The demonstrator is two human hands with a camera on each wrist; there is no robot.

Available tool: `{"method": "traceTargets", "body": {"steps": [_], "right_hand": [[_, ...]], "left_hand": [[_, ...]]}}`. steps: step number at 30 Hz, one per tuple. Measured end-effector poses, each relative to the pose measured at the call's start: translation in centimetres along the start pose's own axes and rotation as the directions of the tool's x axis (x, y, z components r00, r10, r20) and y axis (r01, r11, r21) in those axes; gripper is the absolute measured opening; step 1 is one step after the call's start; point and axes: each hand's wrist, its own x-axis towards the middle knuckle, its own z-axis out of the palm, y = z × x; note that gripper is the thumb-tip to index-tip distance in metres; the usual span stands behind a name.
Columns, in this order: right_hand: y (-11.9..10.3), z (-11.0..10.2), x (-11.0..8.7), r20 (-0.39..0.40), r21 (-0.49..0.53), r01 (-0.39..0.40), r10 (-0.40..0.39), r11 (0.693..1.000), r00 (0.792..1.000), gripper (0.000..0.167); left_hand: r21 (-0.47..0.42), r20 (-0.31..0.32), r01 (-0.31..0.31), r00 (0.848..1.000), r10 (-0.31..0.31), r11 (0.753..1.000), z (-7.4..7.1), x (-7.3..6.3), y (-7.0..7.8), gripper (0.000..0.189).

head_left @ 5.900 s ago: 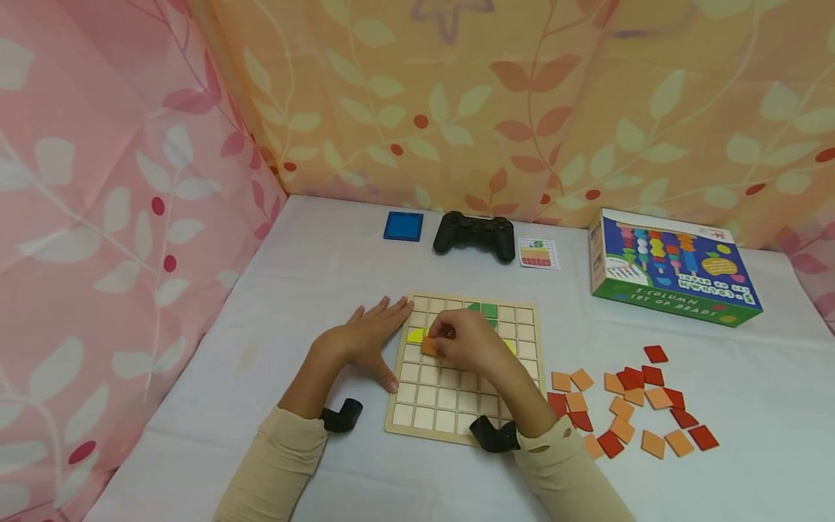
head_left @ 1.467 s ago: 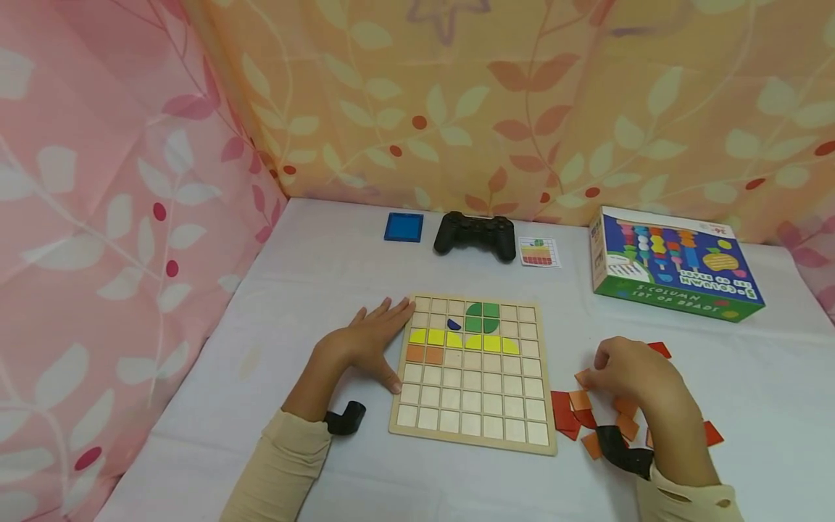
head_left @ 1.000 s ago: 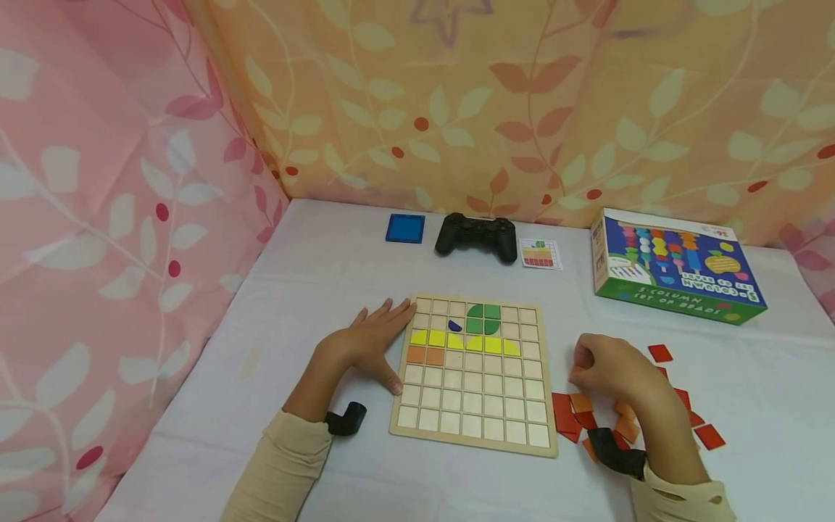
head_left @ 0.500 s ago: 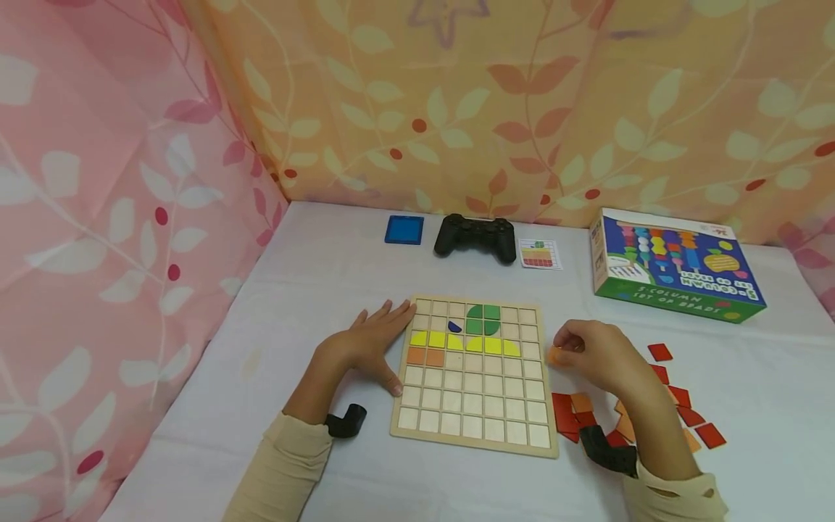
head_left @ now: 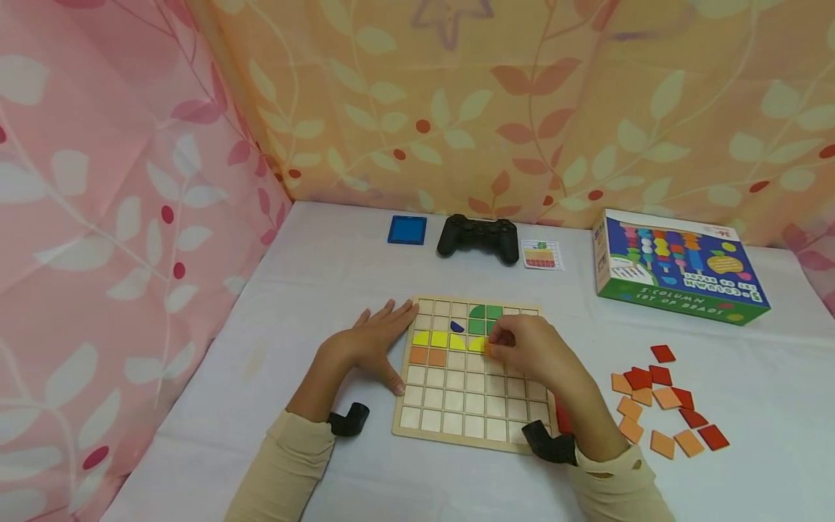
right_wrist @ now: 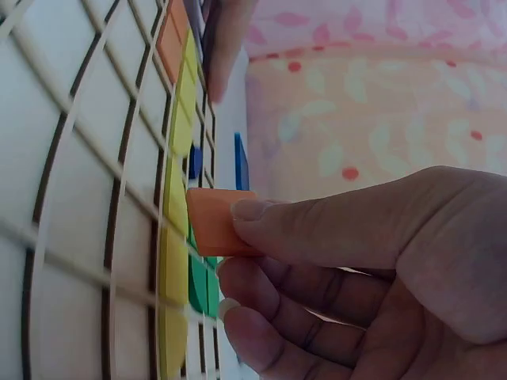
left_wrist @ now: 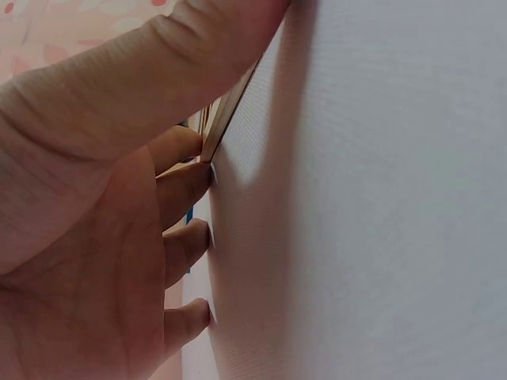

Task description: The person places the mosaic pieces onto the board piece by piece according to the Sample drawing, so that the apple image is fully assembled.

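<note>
A wooden grid board (head_left: 453, 401) lies on the white cloth. Green pieces (head_left: 478, 325), a small dark blue piece (head_left: 457, 327), a row of yellow pieces (head_left: 439, 339) and two orange square tiles (head_left: 437, 357) sit in its cells. My left hand (head_left: 365, 351) rests at the board's left edge with fingers spread; in the left wrist view its thumb (left_wrist: 135, 87) lies along that edge. Over the board, my right hand (head_left: 538, 351) pinches an orange square tile (right_wrist: 212, 222) between thumb and fingers. The right hand covers part of the board's right side.
Loose orange tiles (head_left: 662, 444) and red tiles (head_left: 714, 437) lie scattered to the right. At the back are a blue square frame (head_left: 407, 230), a black game controller (head_left: 479, 238), a pattern card (head_left: 543, 255) and a bead-set box (head_left: 681, 264).
Two orange tiles now sit side by side in the board. My right hand has gone to the loose tiles, picked up an orange one and moved left over the board. The left hand stays put.
</note>
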Motion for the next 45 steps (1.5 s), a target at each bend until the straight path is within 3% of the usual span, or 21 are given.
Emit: {"method": "traceTargets", "body": {"steps": [6,15,23,29,33,37,41,45], "right_hand": [[-1.5,2.1,1.5,-0.026,-0.017,0.066,-0.066,0.998,0.997,0.009],[-2.4,5.1,1.8,-0.066,-0.160,0.093,-0.104,0.983,0.992,0.017],[-2.0,5.1,0.9,-0.069,-0.200,0.091,-0.107,0.976,0.992,0.014],[-0.7,3.5,-0.7,-0.065,-0.187,0.069,-0.082,0.980,0.995,0.018],[0.8,1.3,-2.4,-0.046,-0.188,-0.006,-0.003,0.982,0.999,0.014],[3.1,-1.2,-4.4,0.023,-0.200,-0.109,0.116,0.974,0.993,0.006],[5.1,-3.2,-6.0,0.119,-0.202,-0.235,0.262,0.951,0.958,0.020],[6.4,-4.2,-6.7,0.187,-0.198,-0.294,0.331,0.935,0.925,0.027]], "left_hand": [[0.000,0.012,0.008,1.000,-0.008,1.000,0.0,0.0,0.1,0.138],[-0.003,0.021,0.001,1.000,-0.001,1.000,-0.1,0.0,0.0,0.137],[0.010,0.012,-0.004,1.000,0.004,1.000,0.1,0.2,-0.1,0.137],[0.001,0.002,-0.003,1.000,0.003,1.000,0.2,0.2,-0.1,0.137],[-0.005,0.003,-0.004,1.000,0.004,1.000,0.2,0.2,-0.1,0.138],[-0.008,0.007,-0.005,1.000,0.005,1.000,0.1,0.1,0.1,0.138],[-0.003,0.006,-0.004,1.000,0.004,1.000,0.0,0.1,0.1,0.137],[0.000,0.003,-0.007,1.000,0.007,1.000,0.1,0.1,0.1,0.137]]}}
